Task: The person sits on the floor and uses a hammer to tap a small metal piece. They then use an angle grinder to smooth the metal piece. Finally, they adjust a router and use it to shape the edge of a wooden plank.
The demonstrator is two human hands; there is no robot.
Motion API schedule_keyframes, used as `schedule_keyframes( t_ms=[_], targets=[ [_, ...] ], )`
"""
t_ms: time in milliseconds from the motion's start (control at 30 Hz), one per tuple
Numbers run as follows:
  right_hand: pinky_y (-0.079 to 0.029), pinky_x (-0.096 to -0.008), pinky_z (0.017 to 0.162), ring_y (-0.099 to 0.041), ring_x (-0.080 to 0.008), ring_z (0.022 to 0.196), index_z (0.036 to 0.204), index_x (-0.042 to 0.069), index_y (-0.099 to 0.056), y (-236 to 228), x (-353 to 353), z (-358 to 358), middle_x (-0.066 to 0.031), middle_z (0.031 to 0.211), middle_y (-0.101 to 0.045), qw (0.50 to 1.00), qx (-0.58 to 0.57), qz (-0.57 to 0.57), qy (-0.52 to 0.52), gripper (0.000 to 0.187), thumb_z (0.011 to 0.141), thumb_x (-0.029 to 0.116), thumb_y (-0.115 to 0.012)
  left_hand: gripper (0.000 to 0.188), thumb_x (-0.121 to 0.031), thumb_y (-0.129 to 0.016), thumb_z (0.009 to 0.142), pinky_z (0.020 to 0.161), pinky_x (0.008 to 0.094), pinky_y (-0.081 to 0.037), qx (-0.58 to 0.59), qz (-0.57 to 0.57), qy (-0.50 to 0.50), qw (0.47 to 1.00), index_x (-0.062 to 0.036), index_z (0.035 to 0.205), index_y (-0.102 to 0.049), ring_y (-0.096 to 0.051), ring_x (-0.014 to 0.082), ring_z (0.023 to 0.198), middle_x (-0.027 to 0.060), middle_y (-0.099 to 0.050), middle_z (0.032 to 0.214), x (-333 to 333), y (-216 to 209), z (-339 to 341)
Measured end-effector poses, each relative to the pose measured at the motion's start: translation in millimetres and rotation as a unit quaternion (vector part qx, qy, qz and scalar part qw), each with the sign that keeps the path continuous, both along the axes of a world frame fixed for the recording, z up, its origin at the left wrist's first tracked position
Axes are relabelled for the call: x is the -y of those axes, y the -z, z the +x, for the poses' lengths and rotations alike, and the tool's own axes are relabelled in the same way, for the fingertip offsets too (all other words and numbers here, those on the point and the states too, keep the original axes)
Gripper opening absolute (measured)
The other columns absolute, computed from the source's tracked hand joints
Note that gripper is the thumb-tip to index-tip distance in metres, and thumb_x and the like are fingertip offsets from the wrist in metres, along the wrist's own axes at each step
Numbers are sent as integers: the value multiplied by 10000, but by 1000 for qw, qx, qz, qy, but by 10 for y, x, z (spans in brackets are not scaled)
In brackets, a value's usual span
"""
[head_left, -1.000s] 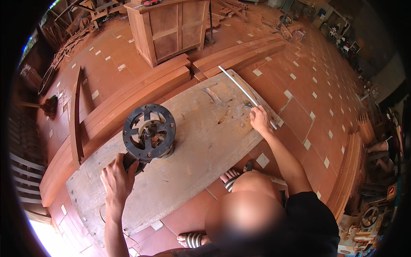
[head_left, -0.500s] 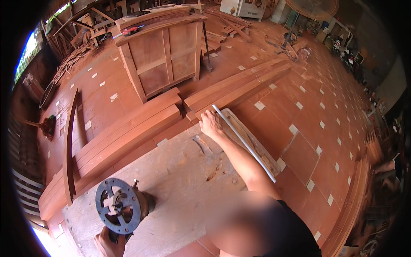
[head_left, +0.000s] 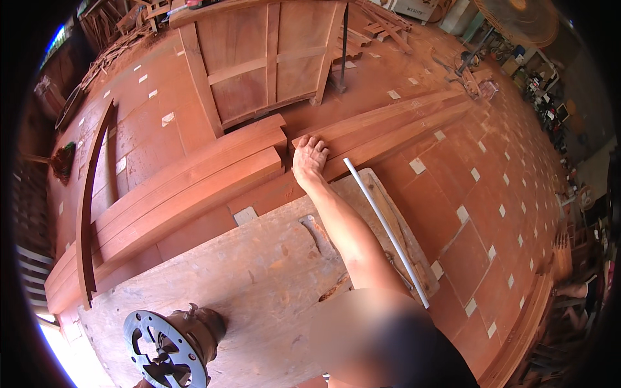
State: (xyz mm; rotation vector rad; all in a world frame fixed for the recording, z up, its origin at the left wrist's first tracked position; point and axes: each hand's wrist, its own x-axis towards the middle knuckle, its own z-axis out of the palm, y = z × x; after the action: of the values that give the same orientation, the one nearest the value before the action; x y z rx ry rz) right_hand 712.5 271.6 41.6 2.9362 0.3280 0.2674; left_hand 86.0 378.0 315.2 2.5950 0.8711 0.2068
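My right hand (head_left: 310, 160) reaches out over the far edge of the worn wooden board (head_left: 259, 271). Its fingers curl over the near end of a long reddish wooden plank (head_left: 375, 129) lying on the floor. At the lower left, a router (head_left: 167, 349) is tilted so that its round base plate with cut-outs faces up. Only a sliver of my left hand (head_left: 141, 384) shows under the router, gripping it; the fingers are mostly hidden. A thin pale rod (head_left: 386, 229) lies along the right end of the board.
Several thick reddish beams (head_left: 187, 174) lie left of the plank, with a narrow curved strip (head_left: 94, 207) across them. A wooden cabinet (head_left: 265, 61) stands beyond. More timber (head_left: 521, 336) lies at the right, by another person's arm (head_left: 572, 290). A large fan (head_left: 521, 19) stands far right.
My right hand has moved forward and left, onto the plank's end. The router and left hand have dropped lower in the view, and the router's tilt differs. The head view has shifted.
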Motion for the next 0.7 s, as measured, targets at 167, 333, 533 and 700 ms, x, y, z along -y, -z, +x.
schedule_keyframes(
  t_ms=[167, 333, 533, 700],
  targets=[
    [-444, -652, 1148, -453, -616, 1430, 1607, -71, -408, -195, -89, -96, -438, 1597, -389, 997, -50, -2, 61, 621, 1075, 226, -530, 238, -185, -782, 779, 552, 432, -455, -5, 4, -14, 1000, 6, 876, -679, -576, 319, 529, 156, -598, 604, 5, -24, -36],
    [-533, -619, 1079, -529, -612, 1371, 1489, -124, -541, -340, 8, -67, -442, 1517, -488, 997, -65, -4, 50, 496, 1074, 142, -485, 235, -179, -779, 777, 548, 422, -449, 1, -1, -10, 1000, 7, 883, -682, -561, 299, 526, 149, -591, 601, 13, 9, -57],
    [-425, -628, 1160, -539, -474, 1405, 1464, -41, -608, -446, -89, -148, -279, 1509, -582, 996, -75, 18, -41, 545, 1007, 254, -649, 232, -172, -776, 776, 544, 411, -441, 9, 6, -21, 1000, 7, 890, -686, -544, 276, 523, 140, -584, 598, 18, -21, -180],
    [-455, -596, 1127, -634, -373, 1322, 1207, 134, -784, -228, -162, 118, -142, 1296, -740, 994, -52, 16, -90, 278, 1014, 246, -618, 229, -166, -773, 774, 540, 402, -435, 12, 6, -26, 1000, 8, 897, -689, -529, 257, 520, 133, -577, 596, 21, -5, -264]
  ],
)
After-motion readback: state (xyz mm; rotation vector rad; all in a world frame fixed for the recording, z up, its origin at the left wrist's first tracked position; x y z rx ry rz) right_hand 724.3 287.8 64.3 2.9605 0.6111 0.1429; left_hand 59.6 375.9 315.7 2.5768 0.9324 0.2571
